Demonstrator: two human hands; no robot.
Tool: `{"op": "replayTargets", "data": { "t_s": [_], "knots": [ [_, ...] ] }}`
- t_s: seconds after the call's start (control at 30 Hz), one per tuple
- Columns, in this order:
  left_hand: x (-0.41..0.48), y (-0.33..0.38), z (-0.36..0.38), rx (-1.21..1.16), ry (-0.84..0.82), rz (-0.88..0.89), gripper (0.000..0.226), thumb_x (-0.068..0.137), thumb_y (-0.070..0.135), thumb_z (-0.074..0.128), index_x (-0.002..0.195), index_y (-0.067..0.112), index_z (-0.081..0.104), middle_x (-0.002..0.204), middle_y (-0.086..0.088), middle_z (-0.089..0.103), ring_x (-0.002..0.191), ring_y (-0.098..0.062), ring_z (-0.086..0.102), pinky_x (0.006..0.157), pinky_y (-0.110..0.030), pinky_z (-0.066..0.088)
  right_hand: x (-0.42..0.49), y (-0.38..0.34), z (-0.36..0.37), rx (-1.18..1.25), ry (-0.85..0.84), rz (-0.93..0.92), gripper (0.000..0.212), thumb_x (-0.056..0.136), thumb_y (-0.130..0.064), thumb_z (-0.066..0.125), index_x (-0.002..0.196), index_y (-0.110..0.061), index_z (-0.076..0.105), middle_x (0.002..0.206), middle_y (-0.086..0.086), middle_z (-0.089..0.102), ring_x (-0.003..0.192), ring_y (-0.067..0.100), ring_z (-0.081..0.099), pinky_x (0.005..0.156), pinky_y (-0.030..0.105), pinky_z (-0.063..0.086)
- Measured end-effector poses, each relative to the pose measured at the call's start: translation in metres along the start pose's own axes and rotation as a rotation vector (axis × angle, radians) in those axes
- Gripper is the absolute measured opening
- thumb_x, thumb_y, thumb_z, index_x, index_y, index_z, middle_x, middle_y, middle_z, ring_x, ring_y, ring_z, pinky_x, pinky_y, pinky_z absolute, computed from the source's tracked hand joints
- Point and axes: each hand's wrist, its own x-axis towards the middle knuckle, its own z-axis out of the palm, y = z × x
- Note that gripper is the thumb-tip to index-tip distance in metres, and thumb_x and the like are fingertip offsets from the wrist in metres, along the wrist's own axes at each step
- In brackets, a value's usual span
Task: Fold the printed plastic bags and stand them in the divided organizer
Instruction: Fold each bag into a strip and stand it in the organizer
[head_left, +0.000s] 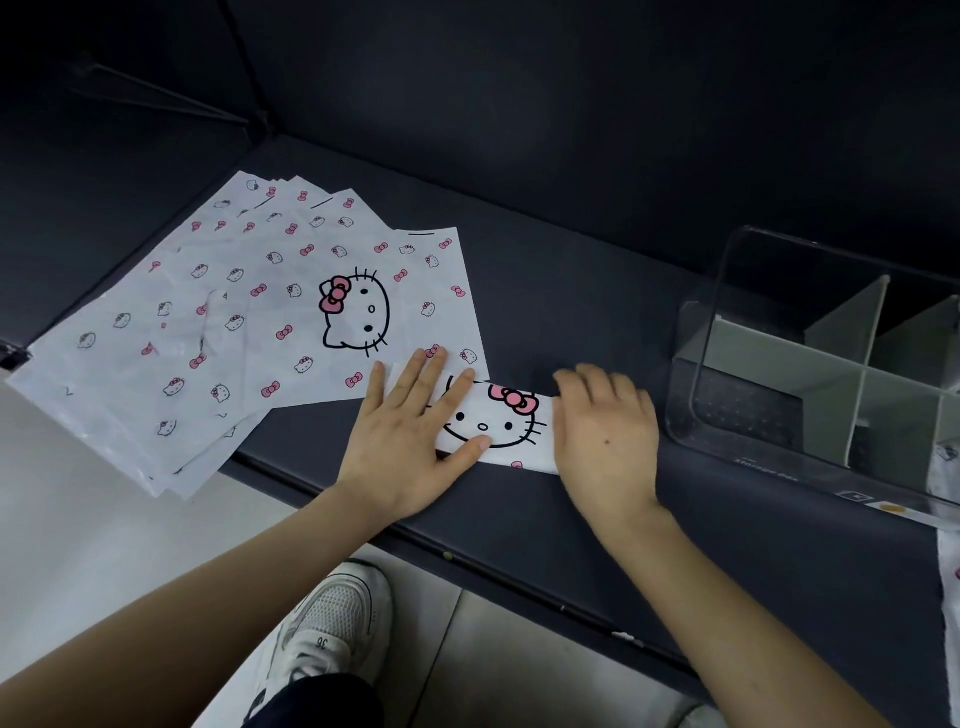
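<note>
folded bag pinned flat under both hands

a white plastic bag folded into a narrow strip, printed with a black-outlined cat face and pink bow (493, 418), lies on the dark matte surface (597, 291) near its front edge. the left hand (410, 447) rests palm down on the strip's left part, fingers straight and spread, thumb along the near edge, gripping nothing. the right hand (605, 431) lies palm down over the strip's right end (slightly blurred), fingers only loosely bent, pressing and not pinching.

just beyond the left hand, a fanned stack of flat white bags with the same cat and bow print (234, 322) spreads to the left, its near corner hanging past the surface's edge. the strip's far left corner touches the top bag of that stack. to the right, apart from the strip, stands a clear plastic organizer with grey dividers (831, 374). below, a white sneaker (332, 618) rests on the pale tiled floor (104, 545).
</note>
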Motion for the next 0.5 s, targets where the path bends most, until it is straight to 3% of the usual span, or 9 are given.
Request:
{"op": "replayTargets", "data": {
  "t_s": [0.07, 0.13, 0.33, 0.5],
  "knots": [
    [0.000, 0.001, 0.002, -0.006, 0.038, 0.005, 0.073, 0.085, 0.072, 0.011, 0.148, 0.034, 0.007, 0.160, -0.001, 0.006, 0.147, -0.015, -0.001, 0.117, -0.046, -0.008, -0.008, -0.013, 0.005, -0.008, -0.040, -0.125, 0.032, 0.079, -0.016, 0.060, 0.110, -0.008, 0.069, 0.114, 0.013, 0.068, 0.102, 0.034, 0.064, 0.091, 0.046, 0.048],
    [0.000, 0.000, 0.004, -0.016, 0.063, 0.014, 0.073, 0.087, 0.071, 0.016, 0.148, 0.032, 0.013, 0.159, -0.003, 0.014, 0.147, -0.018, 0.008, 0.116, -0.048, -0.003, -0.019, -0.023, 0.012, 0.028, -0.172, -0.178, 0.044, 0.092, -0.027, 0.039, 0.124, -0.010, 0.063, 0.130, 0.011, 0.060, 0.121, 0.031, 0.056, 0.107, 0.051, 0.031],
    [0.000, -0.001, 0.005, -0.012, 0.051, 0.013, 0.074, 0.085, 0.072, 0.015, 0.148, 0.034, 0.007, 0.161, -0.002, 0.009, 0.148, -0.016, 0.001, 0.118, -0.052, -0.002, -0.038, 0.007, 0.012, -0.008, -0.359, -0.139, 0.058, 0.103, -0.036, 0.006, 0.144, -0.013, 0.040, 0.149, 0.004, 0.041, 0.139, 0.025, 0.036, 0.111, 0.050, 0.013],
    [-0.001, -0.001, 0.003, -0.010, 0.030, 0.003, 0.074, 0.083, 0.074, 0.009, 0.146, 0.037, 0.000, 0.161, 0.000, 0.001, 0.148, -0.014, -0.006, 0.118, -0.051, -0.007, -0.054, 0.031, 0.007, -0.003, -0.361, -0.035, 0.056, 0.103, -0.040, 0.004, 0.145, -0.011, 0.024, 0.153, -0.001, 0.029, 0.142, 0.020, 0.026, 0.113, 0.047, 0.010]
  ]
}}
